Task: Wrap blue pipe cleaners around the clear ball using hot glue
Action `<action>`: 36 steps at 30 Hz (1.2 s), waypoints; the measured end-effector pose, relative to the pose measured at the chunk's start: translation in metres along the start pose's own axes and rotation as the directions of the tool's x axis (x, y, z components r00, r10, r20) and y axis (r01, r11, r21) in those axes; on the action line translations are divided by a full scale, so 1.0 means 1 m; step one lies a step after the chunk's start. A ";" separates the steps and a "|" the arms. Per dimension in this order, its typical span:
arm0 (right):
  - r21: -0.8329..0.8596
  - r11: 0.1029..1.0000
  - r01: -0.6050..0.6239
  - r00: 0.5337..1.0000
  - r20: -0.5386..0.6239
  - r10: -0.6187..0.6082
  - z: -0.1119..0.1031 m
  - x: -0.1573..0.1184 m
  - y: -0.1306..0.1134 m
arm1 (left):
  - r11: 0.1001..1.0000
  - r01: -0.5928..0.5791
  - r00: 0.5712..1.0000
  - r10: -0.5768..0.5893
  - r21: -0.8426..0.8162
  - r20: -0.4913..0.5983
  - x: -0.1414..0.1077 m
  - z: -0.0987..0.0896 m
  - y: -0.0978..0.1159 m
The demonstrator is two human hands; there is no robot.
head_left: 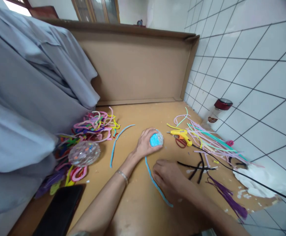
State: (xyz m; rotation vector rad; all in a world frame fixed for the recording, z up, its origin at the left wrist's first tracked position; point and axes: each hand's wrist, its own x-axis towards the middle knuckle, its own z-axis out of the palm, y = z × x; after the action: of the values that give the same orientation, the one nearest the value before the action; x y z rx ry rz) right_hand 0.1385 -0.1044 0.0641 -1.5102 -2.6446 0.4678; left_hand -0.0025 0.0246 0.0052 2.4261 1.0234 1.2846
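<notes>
In the head view, the left hand point(145, 143) grasps a ball partly covered in blue point(155, 140), midway between the left and right edges of the worktop point(130, 216); the right hand point(166, 173) is curled beside a blue strip point(150, 173), nearer the near edge, and whether it grips anything I cannot tell; a yellow glue gun point(182, 133) lies toward the right edge, a clear ball point(84, 154) toward the left edge, a phone point(60, 209) at the near left corner.

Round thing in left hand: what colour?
The round thing is bright blue at left, clear-looking at right; best in head view.
</notes>
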 end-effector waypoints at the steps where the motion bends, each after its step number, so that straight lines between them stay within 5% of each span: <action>1: -0.040 0.998 -0.051 0.999 0.002 0.051 -0.002 0.006 0.004 | 1.000 0.010 1.000 -0.010 -0.014 -0.001 0.000 0.000 -0.001; 3: -0.091 0.975 -0.204 0.976 -0.094 0.195 -0.009 0.020 0.018 | 0.999 0.014 1.000 -0.014 -0.036 -0.013 0.000 -0.001 -0.001; 7: -0.064 0.883 -0.465 0.795 -0.469 0.385 -0.026 0.053 0.057 | 0.996 0.039 0.997 -0.044 -0.075 -0.056 -0.002 -0.001 0.001; 13: -0.135 0.749 -0.649 0.633 -0.641 0.434 -0.024 0.072 0.100 | 0.991 0.069 0.976 -0.091 -0.113 -0.196 -0.007 0.005 -0.003; 18: -0.184 0.601 -0.778 0.575 -0.595 0.561 -0.012 0.058 0.124 | 0.975 0.160 0.962 -0.188 -0.152 -0.196 -0.008 0.008 -0.007; 21: -0.164 0.605 -0.779 0.585 -0.536 0.608 -0.012 0.055 0.135 | 0.976 0.155 0.968 -0.182 -0.155 -0.173 -0.007 0.008 -0.008; 28: 0.022 0.561 -0.827 0.521 -0.343 0.782 -0.019 0.058 0.149 | 0.995 0.066 0.981 -0.078 -0.076 -0.178 -0.005 0.003 -0.009; 32: 0.122 0.571 -0.812 0.487 -0.399 0.777 -0.021 0.056 0.148 | 0.991 0.089 0.982 -0.103 -0.098 -0.160 -0.006 0.002 -0.009; 36: 0.280 0.575 -0.768 0.393 -0.503 0.770 -0.030 0.051 0.141 | 0.983 0.114 0.980 -0.135 -0.142 -0.147 -0.008 0.003 -0.010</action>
State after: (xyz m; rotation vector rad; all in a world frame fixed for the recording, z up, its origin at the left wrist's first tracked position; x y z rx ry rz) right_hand 0.2351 0.0127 0.0472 -2.3573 -1.3341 -0.0178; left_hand -0.0076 0.0266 -0.0066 2.1561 1.0734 1.4682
